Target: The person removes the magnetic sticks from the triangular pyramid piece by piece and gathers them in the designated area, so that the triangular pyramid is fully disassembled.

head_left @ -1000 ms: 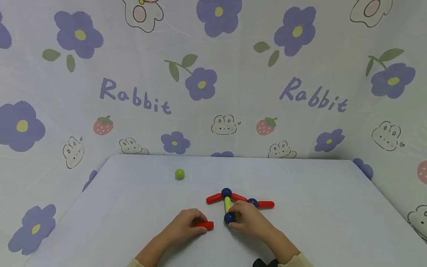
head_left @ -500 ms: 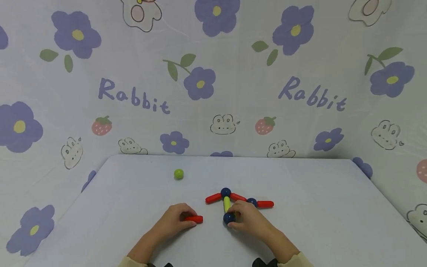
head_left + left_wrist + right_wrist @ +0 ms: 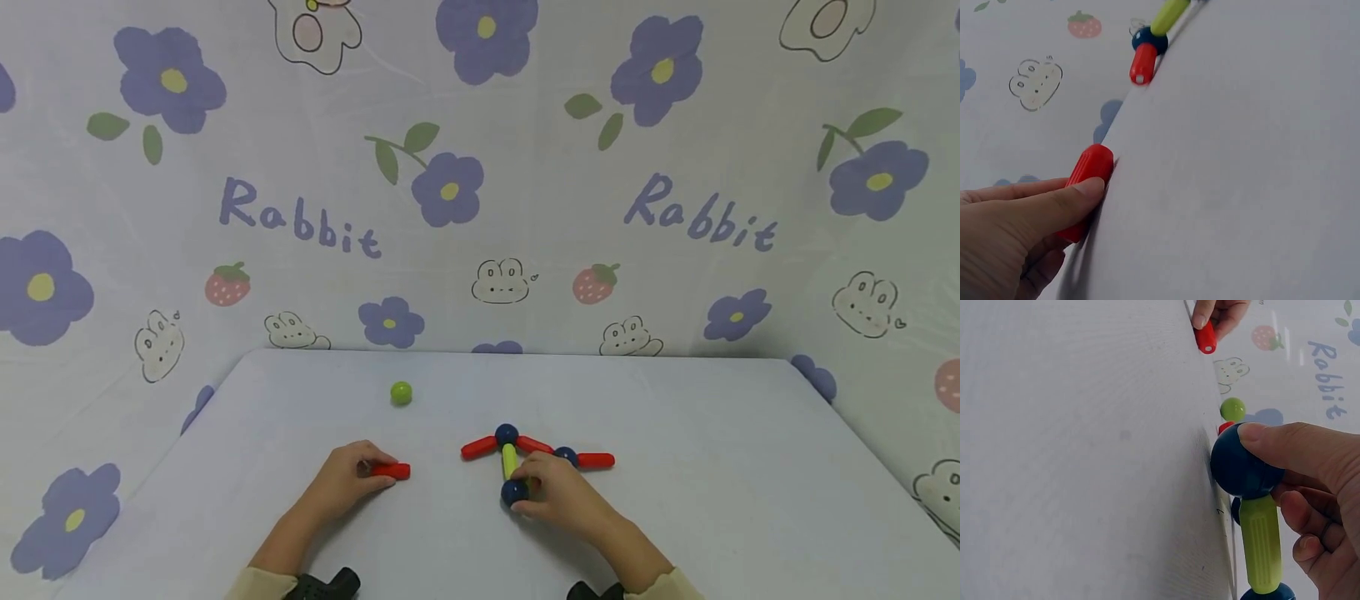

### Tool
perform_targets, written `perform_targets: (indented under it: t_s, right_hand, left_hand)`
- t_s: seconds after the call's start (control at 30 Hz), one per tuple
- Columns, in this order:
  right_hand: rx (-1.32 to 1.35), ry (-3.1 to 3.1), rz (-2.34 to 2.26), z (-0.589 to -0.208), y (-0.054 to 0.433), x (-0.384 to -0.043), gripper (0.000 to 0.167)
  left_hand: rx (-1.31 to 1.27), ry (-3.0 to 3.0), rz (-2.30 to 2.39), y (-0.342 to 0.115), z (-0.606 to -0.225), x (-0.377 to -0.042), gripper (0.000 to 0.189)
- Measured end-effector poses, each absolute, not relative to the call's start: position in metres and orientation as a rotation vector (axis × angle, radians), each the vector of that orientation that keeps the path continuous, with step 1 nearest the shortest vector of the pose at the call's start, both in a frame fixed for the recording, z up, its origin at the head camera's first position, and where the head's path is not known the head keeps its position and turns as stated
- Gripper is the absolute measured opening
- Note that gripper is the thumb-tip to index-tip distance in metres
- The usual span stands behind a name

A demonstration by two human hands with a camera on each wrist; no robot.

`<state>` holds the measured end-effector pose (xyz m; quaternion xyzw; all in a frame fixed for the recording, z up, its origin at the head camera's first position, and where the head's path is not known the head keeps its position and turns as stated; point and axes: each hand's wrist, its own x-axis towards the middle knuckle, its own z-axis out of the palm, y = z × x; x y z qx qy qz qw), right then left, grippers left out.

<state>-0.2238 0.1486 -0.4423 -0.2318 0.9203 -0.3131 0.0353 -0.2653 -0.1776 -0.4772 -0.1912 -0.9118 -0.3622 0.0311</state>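
Pinches a loose red rod in the left hand, well left of the front navy ball; grips that ball with the right hand. Looks light, stiff, slightly slick and unlikely to break; probably best held round the ridged middle, leaving the ends free. Counted in all: four red rods, three navy balls, apparently two yellow-green rods, with one partly hidden, and one green ball, beyond and left of the front navy ball.

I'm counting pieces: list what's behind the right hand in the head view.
Beyond the right hand, red rods and a partly covered blue ball show. The hand mostly covers a green rod.
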Motion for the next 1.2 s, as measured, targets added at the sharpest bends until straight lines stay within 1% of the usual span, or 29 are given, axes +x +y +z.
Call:
perform_targets:
  t_s: [0.2, 0.37, 0.53, 0.7, 0.93, 1.2]
  right_hand:
    - [-0.73, 2.828, -0.964, -0.443, 0.15, -0.225, 0.033]
    - [-0.731, 2.822, -0.981, -0.444, 0.151, -0.225, 0.033]
    - [-0.729, 2.824, -0.988, -0.443, 0.151, -0.225, 0.033]
    - [-0.754, 2.815, -0.998, -0.444, 0.151, -0.225, 0.032]
    - [-0.756, 2.806, -1.007, -0.444, 0.152, -0.225, 0.031]
    - [-0.769, 2.815, -1.003, -0.444, 0.153, -0.224, 0.031]
  left_hand:
    - [-0.429, -2.875, -1.199, -0.202, -0.478, -0.278, 0.024]
    - [-0.432, -2.884, -1.251, -0.218, -0.477, -0.286, 0.024]
    - [-0.35, -2.909, -1.22, -0.224, -0.469, -0.29, 0.022]
    - [-0.253, -2.91, -1.193, -0.228, -0.465, -0.294, 0.025]
    - [-0.258, -2.87, -1.219, -0.235, -0.471, -0.309, 0.026]
    - [-0.198, -2.836, -1.26, -0.243, -0.48, -0.329, 0.027]
